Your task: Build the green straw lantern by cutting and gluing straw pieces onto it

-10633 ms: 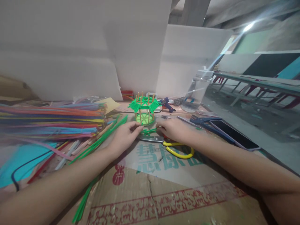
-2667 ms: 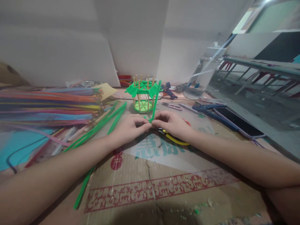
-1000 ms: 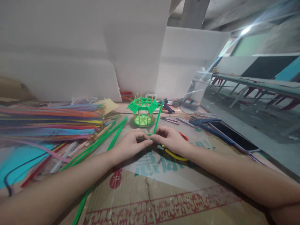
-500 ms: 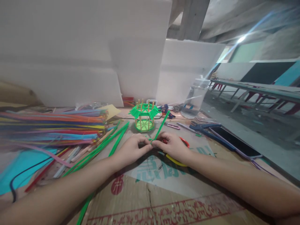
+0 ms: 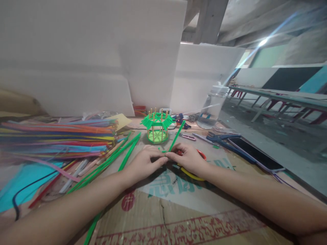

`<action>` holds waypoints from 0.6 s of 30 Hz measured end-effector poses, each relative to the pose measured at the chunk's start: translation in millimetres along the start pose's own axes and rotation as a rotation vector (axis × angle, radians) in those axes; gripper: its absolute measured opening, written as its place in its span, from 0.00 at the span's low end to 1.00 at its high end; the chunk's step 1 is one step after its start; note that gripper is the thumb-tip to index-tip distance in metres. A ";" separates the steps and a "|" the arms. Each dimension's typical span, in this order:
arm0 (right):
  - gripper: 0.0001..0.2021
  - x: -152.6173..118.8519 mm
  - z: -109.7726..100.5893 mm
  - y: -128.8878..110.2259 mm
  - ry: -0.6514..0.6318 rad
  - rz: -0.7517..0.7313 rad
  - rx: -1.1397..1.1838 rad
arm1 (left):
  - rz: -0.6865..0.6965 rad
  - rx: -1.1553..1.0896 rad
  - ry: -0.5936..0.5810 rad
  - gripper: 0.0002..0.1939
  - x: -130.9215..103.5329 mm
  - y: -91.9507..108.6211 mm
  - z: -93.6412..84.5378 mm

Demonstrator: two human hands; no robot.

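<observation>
Between my two hands is a green pipe cleaner (image 5: 177,135), one length of it slanting up to the right from my fingertips. My left hand (image 5: 147,161) pinches its lower end, where a short green bit shows. The thumb and fingers of my right hand (image 5: 187,157) are closed on it too, touching or nearly touching the left fingertips. Behind them stands a small green pavilion-like model (image 5: 157,126) with thin wooden posts, a fringed green roof and a round green base. Scissors with red and yellow handles (image 5: 201,154) lie partly hidden beneath my right hand.
Left is a bundle of coloured pipe cleaners (image 5: 58,136), with loose green ones (image 5: 129,153) beside my left forearm. At right are a phone (image 5: 255,154), blue-handled pliers (image 5: 222,136), a pink cutter (image 5: 187,136) and a clear bottle (image 5: 211,105). White boards (image 5: 150,75) rise behind.
Both hands stay almost in place, fingers shifting slightly on the green pipe cleaner. The model and the things around it have not moved.
</observation>
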State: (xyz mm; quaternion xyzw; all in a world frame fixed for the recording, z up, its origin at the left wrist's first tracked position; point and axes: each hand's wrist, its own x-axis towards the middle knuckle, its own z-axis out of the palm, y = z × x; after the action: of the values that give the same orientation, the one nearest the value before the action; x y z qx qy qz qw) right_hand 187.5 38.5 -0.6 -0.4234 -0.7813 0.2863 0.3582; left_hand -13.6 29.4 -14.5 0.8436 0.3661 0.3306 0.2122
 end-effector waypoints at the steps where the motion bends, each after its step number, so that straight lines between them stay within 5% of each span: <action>1: 0.09 0.0 0.1 -0.3 0.002 -0.002 -0.001 | 0.003 0.001 0.002 0.13 0.0 0.8 -0.3; 18: 0.10 1.5 -2.1 -3.3 -0.015 0.041 0.008 | 0.012 -0.024 -0.045 0.15 3.7 -1.6 -1.3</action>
State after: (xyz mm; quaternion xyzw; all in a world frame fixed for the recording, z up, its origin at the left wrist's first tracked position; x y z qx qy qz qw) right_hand 187.1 38.5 3.6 -0.4359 -0.7738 0.3001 0.3482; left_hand -13.4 33.5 -13.1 0.8502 0.3525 0.3173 0.2285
